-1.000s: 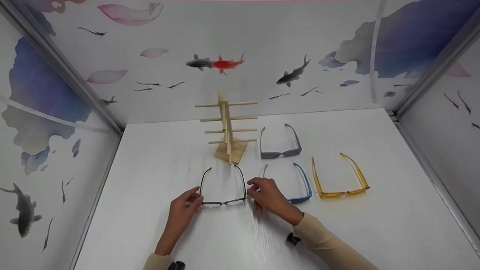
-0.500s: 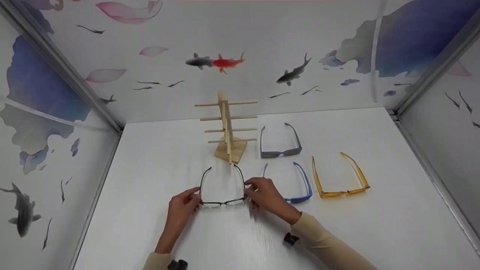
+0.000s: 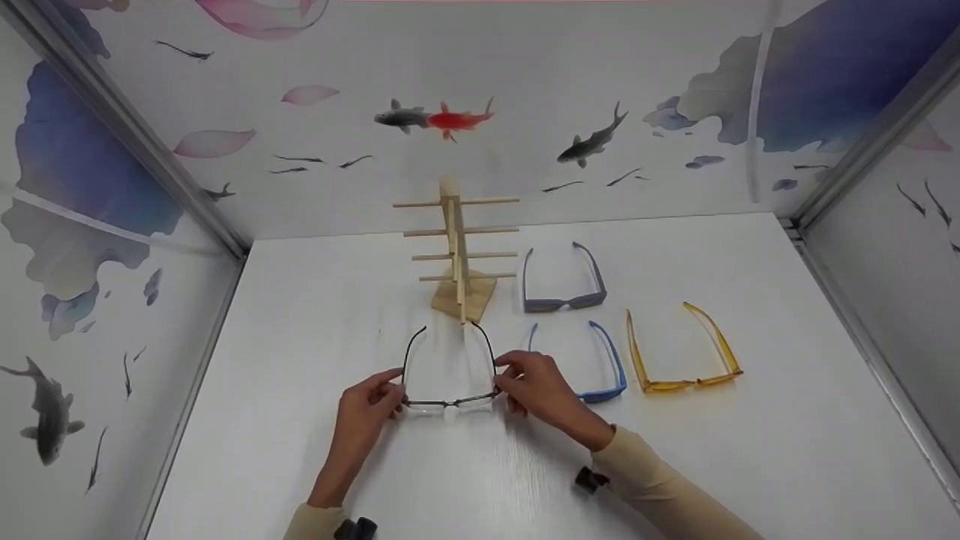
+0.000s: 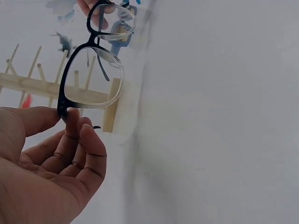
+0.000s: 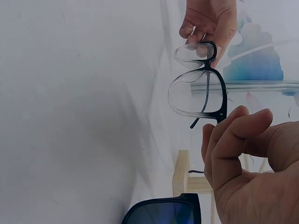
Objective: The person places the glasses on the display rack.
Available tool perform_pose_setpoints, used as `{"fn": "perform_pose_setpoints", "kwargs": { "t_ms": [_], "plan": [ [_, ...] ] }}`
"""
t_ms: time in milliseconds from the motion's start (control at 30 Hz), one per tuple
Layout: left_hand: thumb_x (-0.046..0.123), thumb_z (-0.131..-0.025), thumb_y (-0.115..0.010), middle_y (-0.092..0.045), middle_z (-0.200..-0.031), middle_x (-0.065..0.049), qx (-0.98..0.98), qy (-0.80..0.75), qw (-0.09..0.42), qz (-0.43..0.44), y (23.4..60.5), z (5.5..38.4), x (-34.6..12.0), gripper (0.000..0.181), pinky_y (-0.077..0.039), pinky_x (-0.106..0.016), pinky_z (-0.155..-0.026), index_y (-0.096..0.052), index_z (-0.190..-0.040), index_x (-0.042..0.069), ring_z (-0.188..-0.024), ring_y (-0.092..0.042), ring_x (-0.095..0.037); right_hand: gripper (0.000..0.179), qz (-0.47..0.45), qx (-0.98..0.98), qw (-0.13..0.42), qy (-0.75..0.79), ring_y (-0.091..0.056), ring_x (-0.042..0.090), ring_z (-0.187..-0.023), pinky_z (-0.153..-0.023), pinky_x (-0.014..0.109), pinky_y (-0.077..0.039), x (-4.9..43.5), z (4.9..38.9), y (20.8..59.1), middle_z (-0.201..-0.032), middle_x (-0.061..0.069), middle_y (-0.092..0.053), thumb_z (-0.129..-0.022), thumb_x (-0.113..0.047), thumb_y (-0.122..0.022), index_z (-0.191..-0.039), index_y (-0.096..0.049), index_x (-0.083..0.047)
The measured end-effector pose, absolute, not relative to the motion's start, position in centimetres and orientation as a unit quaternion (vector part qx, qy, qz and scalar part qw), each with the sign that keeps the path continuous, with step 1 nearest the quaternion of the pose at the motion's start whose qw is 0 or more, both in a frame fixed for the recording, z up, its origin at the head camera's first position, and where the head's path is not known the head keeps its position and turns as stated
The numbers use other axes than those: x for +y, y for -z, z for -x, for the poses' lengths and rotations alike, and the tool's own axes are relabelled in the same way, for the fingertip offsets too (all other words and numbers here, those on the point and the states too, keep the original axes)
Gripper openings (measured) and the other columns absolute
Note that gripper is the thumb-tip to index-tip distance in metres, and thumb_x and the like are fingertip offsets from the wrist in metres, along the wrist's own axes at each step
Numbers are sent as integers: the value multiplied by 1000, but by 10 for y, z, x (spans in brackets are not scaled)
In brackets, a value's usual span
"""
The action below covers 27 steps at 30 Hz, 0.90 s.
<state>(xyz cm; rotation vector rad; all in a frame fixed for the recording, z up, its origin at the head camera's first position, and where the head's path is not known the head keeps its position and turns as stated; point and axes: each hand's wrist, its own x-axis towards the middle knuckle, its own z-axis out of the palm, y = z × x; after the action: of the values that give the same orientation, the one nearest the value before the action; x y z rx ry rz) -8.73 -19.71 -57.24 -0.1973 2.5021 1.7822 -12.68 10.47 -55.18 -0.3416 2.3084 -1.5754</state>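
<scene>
A pair of black-framed eyeglasses (image 3: 450, 404) with clear lenses lies between my hands, its arms pointing away from me. My left hand (image 3: 363, 411) pinches the left hinge end between thumb and fingers; the left wrist view shows this grip on the dark frame (image 4: 64, 80). At the opposite hinge, my right hand (image 3: 546, 388) holds the other side. Fingers hide part of that hinge in the right wrist view. Just beyond the eyeglasses stands a wooden display rack (image 3: 480, 294) with several paired pegs, no glasses on it.
Right of the rack lie grey-blue glasses (image 3: 566, 304), with blue sunglasses (image 3: 604, 394) nearer me, partly behind my right hand. Yellow glasses (image 3: 670, 387) sit farther right. A printed back wall (image 3: 517, 172) and side walls enclose the white table (image 3: 300, 300).
My right hand has moved in from beside the eyeglasses and taken hold of their right side. My left hand keeps its grip on the left side. The head view has shifted slightly.
</scene>
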Motion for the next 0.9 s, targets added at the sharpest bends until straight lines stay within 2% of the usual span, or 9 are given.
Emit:
{"fn": "perform_pose_setpoints", "kwargs": {
  "t_ms": [300,533,767,900],
  "plan": [
    [5,-107,-69,-77,-97,-10,813,-578,29,59,557,85,-192,34,-60,-24,-72,-71,-140,-3,-86,-71,-25,36,118,796,152,573,-61,11,-54,-47,23,-50,112,118,542,-95,25,-75,-105,-3,-67,-137,-66,12],
    [5,-107,-69,-78,-99,-12,810,-585,16,38,549,88,-190,34,-61,-23,-73,-71,-140,-4,-89,-72,-27,34,115,792,130,585,-61,15,-54,-47,29,-51,114,117,537,-93,22,-73,-106,-4,-68,-137,-68,10],
    [5,-106,-71,-77,-97,-9,808,-588,7,33,545,97,-185,34,-60,-23,-72,-72,-139,-4,-87,-72,-24,33,102,795,116,587,-62,14,-53,-46,27,-50,117,121,534,-91,19,-72,-106,-5,-69,-136,-71,5],
    [5,-106,-72,-78,-98,-12,809,-586,9,34,543,103,-182,33,-61,-24,-72,-73,-138,-2,-86,-72,-23,32,98,799,108,583,-62,14,-54,-47,26,-50,120,124,532,-90,17,-73,-105,-6,-69,-136,-72,3]
  ]
}}
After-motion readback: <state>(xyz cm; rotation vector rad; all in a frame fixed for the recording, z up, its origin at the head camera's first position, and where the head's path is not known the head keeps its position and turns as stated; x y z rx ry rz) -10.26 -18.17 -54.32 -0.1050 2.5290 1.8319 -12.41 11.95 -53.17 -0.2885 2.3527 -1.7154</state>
